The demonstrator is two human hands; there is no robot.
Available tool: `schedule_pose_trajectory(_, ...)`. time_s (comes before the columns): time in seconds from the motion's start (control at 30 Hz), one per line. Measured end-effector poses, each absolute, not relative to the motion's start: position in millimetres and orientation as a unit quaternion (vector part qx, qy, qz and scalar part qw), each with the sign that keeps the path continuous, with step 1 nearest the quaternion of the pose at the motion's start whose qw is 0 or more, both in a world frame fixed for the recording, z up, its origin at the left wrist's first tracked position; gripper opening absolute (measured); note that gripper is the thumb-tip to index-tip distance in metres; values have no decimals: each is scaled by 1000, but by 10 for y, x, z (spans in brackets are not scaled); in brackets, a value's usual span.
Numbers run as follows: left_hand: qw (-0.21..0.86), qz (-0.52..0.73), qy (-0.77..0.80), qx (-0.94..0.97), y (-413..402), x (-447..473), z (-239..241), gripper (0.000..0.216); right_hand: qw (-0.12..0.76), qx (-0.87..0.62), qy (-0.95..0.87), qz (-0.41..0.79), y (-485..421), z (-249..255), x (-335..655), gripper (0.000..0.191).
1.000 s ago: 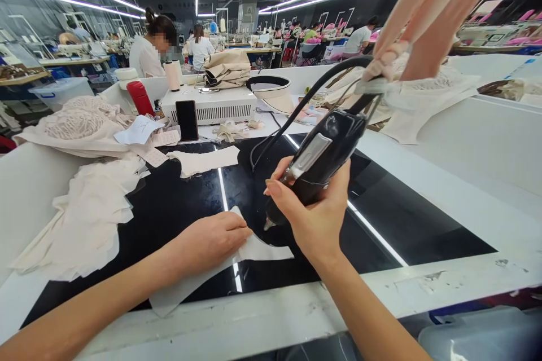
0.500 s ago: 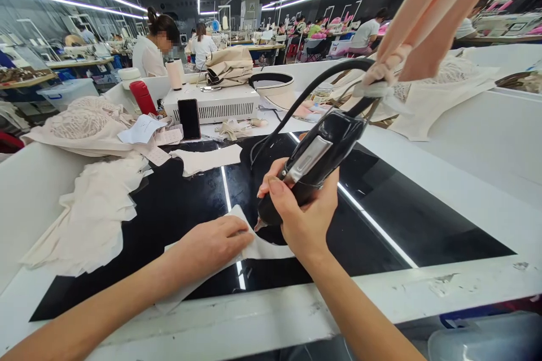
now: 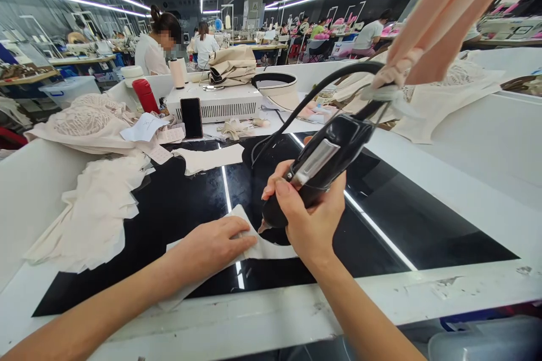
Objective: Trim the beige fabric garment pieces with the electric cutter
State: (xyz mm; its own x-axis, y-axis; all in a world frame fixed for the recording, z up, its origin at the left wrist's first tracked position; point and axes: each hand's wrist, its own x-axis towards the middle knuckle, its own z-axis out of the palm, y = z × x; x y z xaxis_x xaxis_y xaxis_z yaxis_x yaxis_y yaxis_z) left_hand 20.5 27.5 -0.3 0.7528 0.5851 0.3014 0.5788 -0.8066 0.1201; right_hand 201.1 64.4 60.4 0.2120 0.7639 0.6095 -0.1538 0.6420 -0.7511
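Note:
My right hand (image 3: 313, 220) is wrapped round a black corded hand tool (image 3: 326, 152) with a silver side plate. The tool tilts down to the left, and its narrow tip is at the curved inner edge of a cream fabric piece (image 3: 271, 250). I cannot tell whether the tip touches the cloth. Just left of the tip, my left hand (image 3: 222, 241) lies flat on the same piece, fingers stretched out, forearm across its lower part. Beneath is a glossy black board (image 3: 381, 220). A twisted pink cloth strip (image 3: 440, 28) is tied at the tool's cable end.
Layered cream fabric pieces (image 3: 93, 208) lie at the left, and a single cut piece (image 3: 212, 159) at the board's far edge. Behind stand a phone (image 3: 192, 118), a white vented box (image 3: 228, 107) and a red bottle (image 3: 145, 96). A black cable (image 3: 305, 96) arches over the board. Co-workers sit beyond.
My right hand and the tool have shifted slightly right, the tip moving a little along the curved fabric edge. My left hand stays flat on the cloth, and the view has shifted slightly.

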Motion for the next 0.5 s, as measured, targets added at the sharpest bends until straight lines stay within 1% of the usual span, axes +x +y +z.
schedule_pose_trajectory(0.17, -20, 177, 301, 937, 280, 206, -41, 23, 730, -271, -533, 332, 592, 622, 2030, 37)
schedule_pose_trajectory(0.37, -18, 164, 297, 941, 289, 197, 23, 22, 725, -293, -540, 312, 576, 645, 2080, 30)
schedule_pose_trajectory(0.43, -19, 164, 292, 942, 290, 195, 56, 21, 733, -287, -527, 320, 547, 676, 2136, 32)
schedule_pose_trajectory(0.5, -34, 189, 278, 941, 286, 204, 74, 19, 739, -279, -519, 327, 506, 704, 2201, 34)
